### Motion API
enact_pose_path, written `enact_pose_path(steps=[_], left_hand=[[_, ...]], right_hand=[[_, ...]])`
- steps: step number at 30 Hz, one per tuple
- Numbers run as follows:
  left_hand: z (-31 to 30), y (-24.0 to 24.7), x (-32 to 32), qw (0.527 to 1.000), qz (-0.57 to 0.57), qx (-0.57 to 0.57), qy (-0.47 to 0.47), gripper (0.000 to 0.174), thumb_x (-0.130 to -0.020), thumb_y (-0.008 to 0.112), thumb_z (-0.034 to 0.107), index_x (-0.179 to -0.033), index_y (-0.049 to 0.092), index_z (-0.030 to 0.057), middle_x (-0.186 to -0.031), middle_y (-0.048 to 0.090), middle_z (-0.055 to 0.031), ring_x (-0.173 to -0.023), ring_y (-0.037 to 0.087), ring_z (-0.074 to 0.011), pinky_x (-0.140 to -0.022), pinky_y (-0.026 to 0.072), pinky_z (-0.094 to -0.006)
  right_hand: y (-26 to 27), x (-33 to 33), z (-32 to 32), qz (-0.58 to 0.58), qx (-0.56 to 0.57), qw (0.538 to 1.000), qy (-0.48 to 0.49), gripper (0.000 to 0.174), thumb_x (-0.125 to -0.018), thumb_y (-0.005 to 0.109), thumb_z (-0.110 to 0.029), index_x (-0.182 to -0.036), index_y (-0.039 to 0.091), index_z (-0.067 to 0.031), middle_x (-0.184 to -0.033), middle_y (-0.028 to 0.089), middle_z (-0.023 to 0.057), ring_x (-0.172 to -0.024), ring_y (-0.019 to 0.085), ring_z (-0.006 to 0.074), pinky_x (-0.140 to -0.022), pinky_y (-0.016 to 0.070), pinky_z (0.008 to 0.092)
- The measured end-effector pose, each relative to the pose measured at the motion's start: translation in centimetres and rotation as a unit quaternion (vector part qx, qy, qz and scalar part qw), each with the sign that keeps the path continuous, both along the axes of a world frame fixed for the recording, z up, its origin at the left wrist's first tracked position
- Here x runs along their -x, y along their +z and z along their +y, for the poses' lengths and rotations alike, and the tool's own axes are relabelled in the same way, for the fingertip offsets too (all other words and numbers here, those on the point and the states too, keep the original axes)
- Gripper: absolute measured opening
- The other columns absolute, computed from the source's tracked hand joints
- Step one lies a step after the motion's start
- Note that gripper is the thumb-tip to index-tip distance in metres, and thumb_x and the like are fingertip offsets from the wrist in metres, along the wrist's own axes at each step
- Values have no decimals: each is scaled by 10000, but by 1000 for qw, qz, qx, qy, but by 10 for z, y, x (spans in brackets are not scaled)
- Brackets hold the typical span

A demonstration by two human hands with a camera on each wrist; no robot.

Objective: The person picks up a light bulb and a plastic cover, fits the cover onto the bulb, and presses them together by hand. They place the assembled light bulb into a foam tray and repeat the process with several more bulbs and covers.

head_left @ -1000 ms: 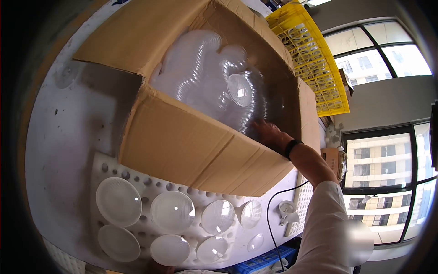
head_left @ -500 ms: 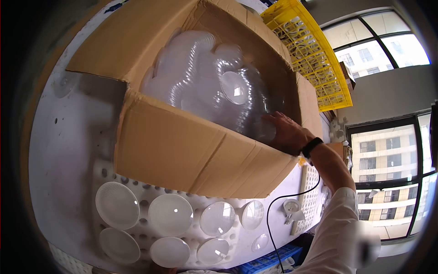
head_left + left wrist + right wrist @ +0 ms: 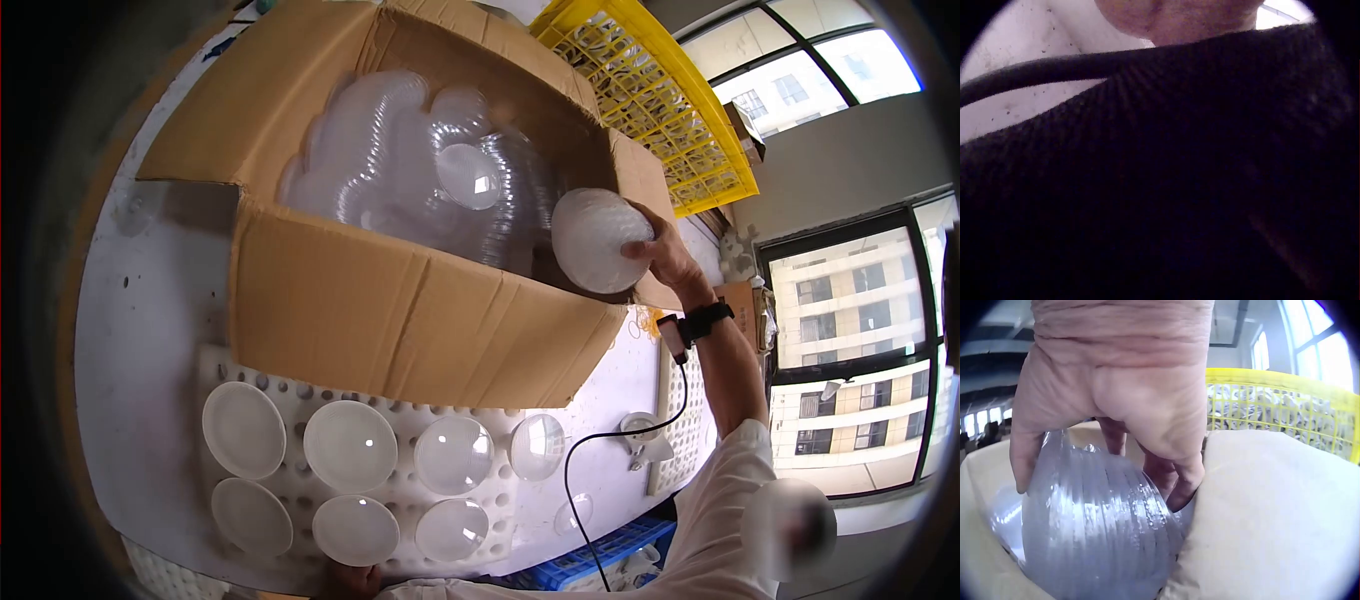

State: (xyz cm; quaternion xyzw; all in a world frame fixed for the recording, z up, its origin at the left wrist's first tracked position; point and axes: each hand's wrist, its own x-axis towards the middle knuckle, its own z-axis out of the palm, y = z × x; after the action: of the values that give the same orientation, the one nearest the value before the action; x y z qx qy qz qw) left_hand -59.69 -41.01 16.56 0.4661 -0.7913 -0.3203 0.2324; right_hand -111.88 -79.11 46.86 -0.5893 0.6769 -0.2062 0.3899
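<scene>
My right hand (image 3: 668, 252) grips a stack of nested clear ribbed covers (image 3: 596, 242) at the right end of the cardboard box (image 3: 400, 310). In the right wrist view, the fingers of that hand (image 3: 1116, 394) curl around the sides of the stack (image 3: 1097, 525). More stacked clear covers (image 3: 345, 150) fill the box's left and middle, with a single round one (image 3: 468, 176) on top. Part of my left hand (image 3: 352, 578) shows at the bottom edge, below the white domes (image 3: 356, 530); its fingers are hidden. Dark fabric fills most of the left wrist view.
Several domes stand on a white board with holes (image 3: 300, 478) in front of the box. A yellow crate (image 3: 690, 130) stands behind it. At the right are a black cable (image 3: 570, 470), a small white fitting (image 3: 645, 438) and a blue crate (image 3: 625, 545).
My right hand has come up from inside the box and moved right, bringing out the stack of covers. The view has shifted, so the box appears further left.
</scene>
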Motion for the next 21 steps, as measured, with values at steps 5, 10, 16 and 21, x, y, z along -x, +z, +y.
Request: enact_pose_path(steps=[5, 10, 16, 21], left_hand=[[-41, 25, 26, 998, 41, 53, -1, 140, -696, 651, 86, -824, 598, 69, -695, 608, -102, -620, 607, -266, -564, 473, -383], [-21, 34, 14, 994, 81, -67, -27, 127, -694, 636, 67, -810, 589, 90, -702, 591, -111, -633, 587, -308, -541, 456, -393], [-30, 41, 19, 991, 120, -51, -38, 148, -708, 609, -21, -846, 584, 27, -823, 633, -132, -660, 612, -256, -571, 498, -334], [-19, 62, 9, 988, 130, -70, -56, 108, -731, 586, -44, -826, 567, 3, -754, 629, -112, -617, 611, -180, -577, 493, -274]], right_hand=[[-3, 15, 36, -320, 132, 934, -85, 814, -671, 714, -296, -1335, 345, -3, -1248, 482, 126, -1156, 460, 261, -1003, 345, 380], [13, 17, 138, -451, 237, 844, -169, 832, -704, 633, -382, -1381, 267, -66, -1360, 369, 168, -1248, 366, 361, -1018, 313, 534], [-13, 6, 333, -472, 264, 808, -233, 805, -734, 652, -420, -1368, 296, -76, -1348, 383, 179, -1219, 414, 374, -972, 367, 570], [-74, -16, 477, -521, 200, 746, -363, 809, -702, 689, -320, -1345, 303, -16, -1289, 451, 158, -1172, 474, 303, -995, 394, 439]])
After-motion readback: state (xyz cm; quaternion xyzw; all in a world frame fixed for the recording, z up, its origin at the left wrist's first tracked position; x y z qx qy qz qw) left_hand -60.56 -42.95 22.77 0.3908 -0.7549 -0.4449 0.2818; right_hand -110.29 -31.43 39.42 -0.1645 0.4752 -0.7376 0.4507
